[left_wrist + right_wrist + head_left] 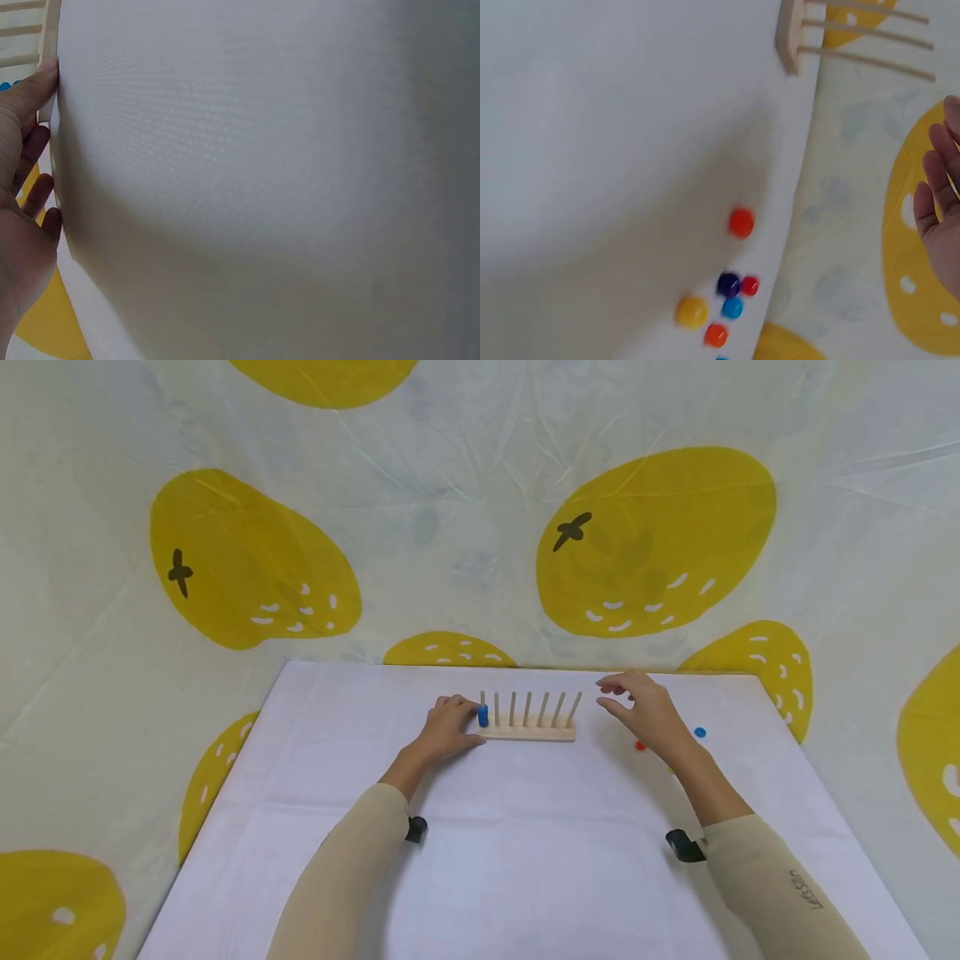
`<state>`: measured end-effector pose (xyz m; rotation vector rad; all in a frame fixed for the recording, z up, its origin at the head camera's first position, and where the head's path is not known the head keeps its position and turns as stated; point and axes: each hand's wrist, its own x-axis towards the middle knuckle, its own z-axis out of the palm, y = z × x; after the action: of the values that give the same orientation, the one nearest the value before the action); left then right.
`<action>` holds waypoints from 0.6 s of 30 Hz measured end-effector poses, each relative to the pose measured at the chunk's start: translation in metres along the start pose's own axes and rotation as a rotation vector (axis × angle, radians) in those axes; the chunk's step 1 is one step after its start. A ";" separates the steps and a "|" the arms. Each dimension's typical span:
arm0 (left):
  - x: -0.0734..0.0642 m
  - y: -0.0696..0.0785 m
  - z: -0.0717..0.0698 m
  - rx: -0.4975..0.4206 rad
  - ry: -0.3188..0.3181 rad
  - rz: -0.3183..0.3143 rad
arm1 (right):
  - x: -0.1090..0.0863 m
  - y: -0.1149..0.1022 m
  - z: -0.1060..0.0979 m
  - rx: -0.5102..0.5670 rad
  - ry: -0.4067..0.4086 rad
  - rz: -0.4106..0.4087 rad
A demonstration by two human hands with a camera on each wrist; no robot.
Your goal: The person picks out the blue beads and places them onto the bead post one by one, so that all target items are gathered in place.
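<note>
A pale wooden peg stand [528, 735] with a row of upright pegs sits near the back of the table. Blue beads [483, 717] are stacked on its leftmost peg. My left hand [444, 732] holds the stand's left end, the thumb at the front of the base and the fingers behind. In the left wrist view the thumb [34, 88] touches the base. Raised to the right of the stand, my right hand [651, 714] has its thumb and loosely bent fingers apart, with nothing seen between them.
Loose beads lie right of the stand, partly hidden by the right arm: a red bead [641, 746] and a blue bead [700, 732]. The right wrist view also shows a yellow bead [692, 311] and a dark blue bead [728, 285]. A patterned cloth [465, 527] hangs behind the table.
</note>
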<state>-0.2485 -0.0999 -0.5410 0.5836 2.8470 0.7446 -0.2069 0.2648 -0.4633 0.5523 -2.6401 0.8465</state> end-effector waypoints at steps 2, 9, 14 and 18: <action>0.000 0.000 0.000 -0.008 0.000 -0.003 | -0.006 0.011 -0.004 -0.014 -0.014 0.030; 0.002 -0.002 0.001 -0.002 -0.011 0.007 | -0.024 0.040 -0.026 -0.051 -0.107 0.178; 0.002 -0.003 0.001 0.007 -0.010 0.000 | -0.037 0.057 -0.036 -0.065 -0.180 0.262; 0.001 -0.002 0.001 0.003 -0.001 0.002 | -0.046 0.070 -0.038 -0.077 -0.238 0.306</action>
<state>-0.2502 -0.1005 -0.5433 0.5870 2.8473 0.7397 -0.1911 0.3523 -0.4861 0.2439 -3.0134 0.8004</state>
